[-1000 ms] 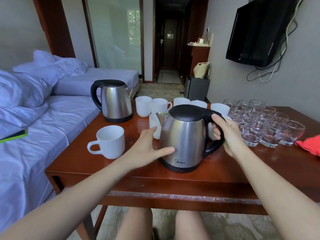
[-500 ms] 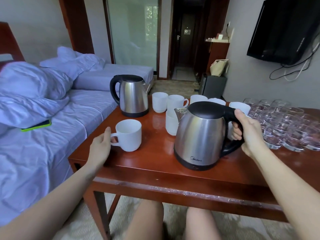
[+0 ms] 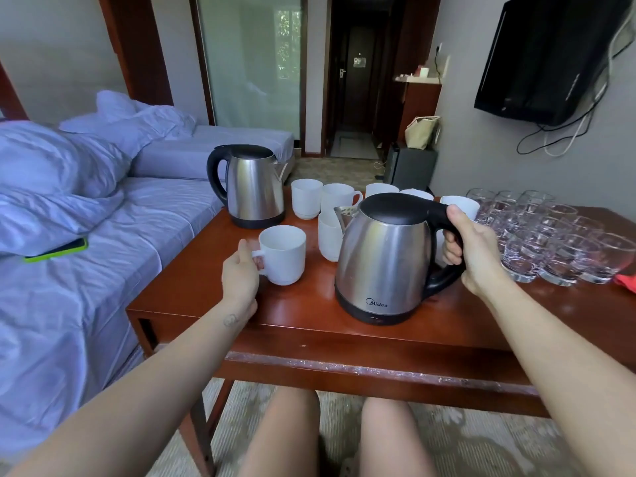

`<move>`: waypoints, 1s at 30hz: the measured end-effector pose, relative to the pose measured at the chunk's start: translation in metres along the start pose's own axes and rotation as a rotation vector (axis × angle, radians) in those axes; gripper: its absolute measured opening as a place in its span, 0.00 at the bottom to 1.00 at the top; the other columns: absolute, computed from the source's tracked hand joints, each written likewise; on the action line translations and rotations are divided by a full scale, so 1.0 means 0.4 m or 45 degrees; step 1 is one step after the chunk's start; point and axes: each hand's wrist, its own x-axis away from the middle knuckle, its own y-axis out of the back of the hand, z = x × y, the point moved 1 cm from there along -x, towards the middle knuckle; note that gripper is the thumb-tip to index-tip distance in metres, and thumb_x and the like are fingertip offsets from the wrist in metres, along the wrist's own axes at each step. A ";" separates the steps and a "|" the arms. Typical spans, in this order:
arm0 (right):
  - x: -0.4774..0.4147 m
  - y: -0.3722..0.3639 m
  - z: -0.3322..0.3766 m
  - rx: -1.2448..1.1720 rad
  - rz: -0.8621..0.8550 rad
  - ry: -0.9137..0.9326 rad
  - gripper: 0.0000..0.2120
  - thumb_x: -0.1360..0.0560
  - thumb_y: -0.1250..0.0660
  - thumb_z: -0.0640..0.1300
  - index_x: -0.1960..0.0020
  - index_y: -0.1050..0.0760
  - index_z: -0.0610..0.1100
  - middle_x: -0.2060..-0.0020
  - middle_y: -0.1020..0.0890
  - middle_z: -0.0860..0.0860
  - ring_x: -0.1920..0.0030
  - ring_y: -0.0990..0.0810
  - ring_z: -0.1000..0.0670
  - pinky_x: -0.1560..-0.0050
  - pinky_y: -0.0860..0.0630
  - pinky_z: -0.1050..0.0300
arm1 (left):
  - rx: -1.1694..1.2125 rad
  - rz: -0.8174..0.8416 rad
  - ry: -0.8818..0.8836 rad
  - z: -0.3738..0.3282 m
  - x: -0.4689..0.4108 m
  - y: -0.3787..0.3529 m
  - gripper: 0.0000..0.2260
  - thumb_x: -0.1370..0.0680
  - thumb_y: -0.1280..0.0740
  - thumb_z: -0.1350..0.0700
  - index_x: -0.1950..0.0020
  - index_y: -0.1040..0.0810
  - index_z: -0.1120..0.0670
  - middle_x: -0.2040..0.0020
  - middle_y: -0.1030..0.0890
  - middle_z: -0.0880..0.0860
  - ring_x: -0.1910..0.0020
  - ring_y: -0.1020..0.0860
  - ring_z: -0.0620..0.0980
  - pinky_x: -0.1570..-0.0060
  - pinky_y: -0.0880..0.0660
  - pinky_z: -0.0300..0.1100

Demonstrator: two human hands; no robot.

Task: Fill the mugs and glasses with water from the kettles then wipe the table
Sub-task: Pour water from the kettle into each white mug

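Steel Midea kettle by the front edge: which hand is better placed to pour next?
Right. The right hand grips the black handle of the steel Midea kettle; the left hand holds the white ceramic mug.

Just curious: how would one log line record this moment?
left hand: holds mug handle | right hand: grips near kettle handle | near kettle upright on table

We are in a hotel room: beds (image 3: 86,208) at nine o'clock, wall television (image 3: 550,56) at two, entry door (image 3: 358,80) at twelve.
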 end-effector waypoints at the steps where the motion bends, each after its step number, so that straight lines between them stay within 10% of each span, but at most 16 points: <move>1: 0.002 -0.002 0.002 -0.008 -0.019 -0.002 0.36 0.51 0.21 0.72 0.66 0.31 0.43 0.77 0.32 0.52 0.79 0.41 0.56 0.78 0.46 0.63 | 0.063 0.013 0.055 -0.001 0.003 -0.015 0.19 0.15 0.46 0.48 0.62 0.26 0.54 0.64 0.25 0.51 0.63 0.28 0.46 0.59 0.33 0.40; 11: 0.010 0.004 0.009 0.041 -0.232 -0.040 0.21 0.24 0.29 0.51 0.67 0.33 0.42 0.78 0.37 0.51 0.80 0.43 0.56 0.79 0.48 0.64 | 0.583 0.320 0.326 -0.042 -0.008 -0.055 0.07 0.19 0.35 0.54 0.52 0.21 0.56 0.64 0.25 0.50 0.66 0.28 0.45 0.64 0.31 0.36; 25: -0.012 0.007 0.121 0.307 -0.131 0.075 0.22 0.26 0.26 0.51 0.70 0.31 0.40 0.79 0.38 0.52 0.79 0.45 0.54 0.76 0.50 0.62 | 0.174 0.527 0.060 -0.026 0.001 -0.072 0.14 0.18 0.37 0.54 0.64 0.31 0.53 0.67 0.32 0.53 0.70 0.35 0.46 0.65 0.38 0.41; 30: -0.014 -0.014 0.156 0.440 -0.062 0.126 0.37 0.42 0.21 0.64 0.63 0.27 0.29 0.69 0.37 0.45 0.76 0.44 0.53 0.76 0.48 0.63 | 0.255 0.552 0.101 -0.010 0.002 -0.068 0.15 0.18 0.36 0.54 0.64 0.30 0.54 0.69 0.31 0.53 0.71 0.33 0.45 0.61 0.34 0.40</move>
